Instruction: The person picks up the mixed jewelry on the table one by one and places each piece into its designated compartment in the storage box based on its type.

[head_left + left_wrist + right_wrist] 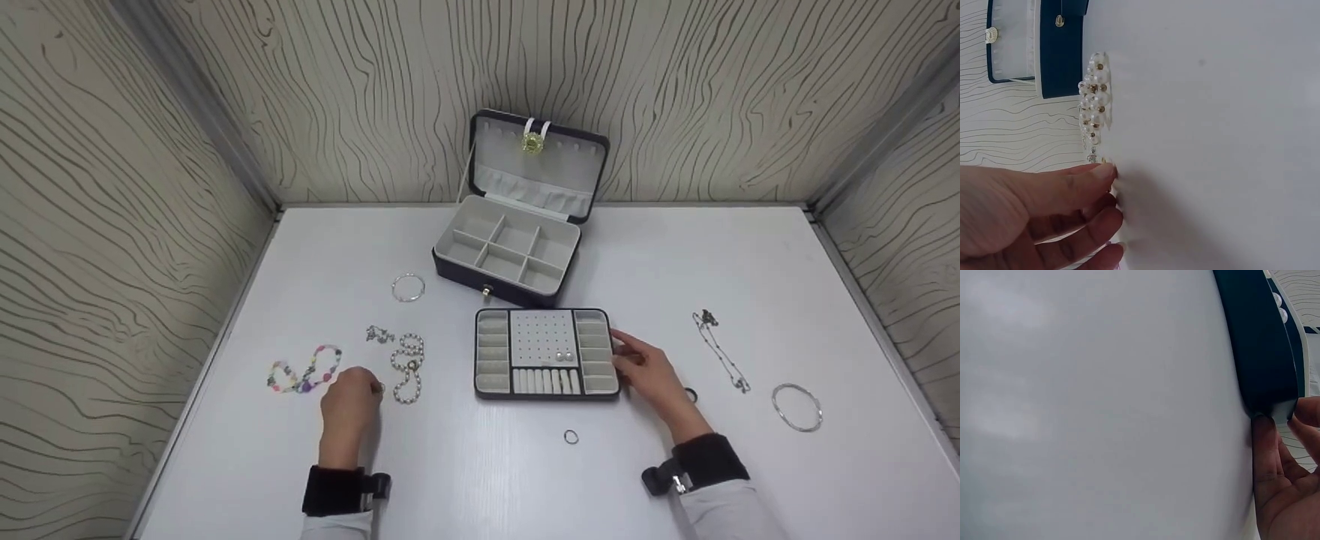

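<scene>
On the left side of the table, my left hand (351,409) pinches a small ring (382,388) between thumb and forefinger, close to the tabletop. The fingers hide most of it; a gold-toned bit shows in the left wrist view. Just beyond lies a pearl strand (1098,104) with gold beads. My right hand (651,375) grips the right edge of a jewelry tray (529,330), thumb and fingers at its corner in the right wrist view. Two pearl earrings (564,357) sit on the tray's dotted panel, above a row of ring slots.
Behind the tray stands an open jewelry box (459,268) with bare compartments. Colorful bead bracelets (306,387), a silver cluster (380,334) and a thin bracelet (409,301) lie left. A ring (571,436) lies in front; a necklace (720,351) and bangle (775,409) lie right.
</scene>
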A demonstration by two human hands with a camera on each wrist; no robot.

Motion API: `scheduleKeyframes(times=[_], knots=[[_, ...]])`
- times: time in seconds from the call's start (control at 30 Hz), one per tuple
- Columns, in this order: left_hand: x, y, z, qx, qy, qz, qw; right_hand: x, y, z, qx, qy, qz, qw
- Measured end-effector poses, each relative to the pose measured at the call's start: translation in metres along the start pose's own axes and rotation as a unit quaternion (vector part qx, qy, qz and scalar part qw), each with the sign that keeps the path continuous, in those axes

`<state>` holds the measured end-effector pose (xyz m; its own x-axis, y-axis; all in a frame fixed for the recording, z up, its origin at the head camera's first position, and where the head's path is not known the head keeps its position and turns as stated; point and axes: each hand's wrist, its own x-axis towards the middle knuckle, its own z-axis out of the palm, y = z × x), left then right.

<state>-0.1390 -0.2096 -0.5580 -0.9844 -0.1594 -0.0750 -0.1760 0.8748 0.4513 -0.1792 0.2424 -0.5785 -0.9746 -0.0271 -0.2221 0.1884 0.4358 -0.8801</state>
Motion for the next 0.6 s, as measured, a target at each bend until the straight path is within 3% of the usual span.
scheduleKeyframes(times=[0.3, 0.6], knots=[[-0.002, 0.004, -0.002, -0.014, 0.006, -0.001, 0.9999, -0.001, 0.0, 0.0, 0.014, -0.002, -0.001, 1.0], [-0.005, 0.021, -0.006, -0.035, 0.047, 0.033, 0.9977, -0.001, 0.0, 0.001, -0.006, 0.001, 0.0, 1.0]])
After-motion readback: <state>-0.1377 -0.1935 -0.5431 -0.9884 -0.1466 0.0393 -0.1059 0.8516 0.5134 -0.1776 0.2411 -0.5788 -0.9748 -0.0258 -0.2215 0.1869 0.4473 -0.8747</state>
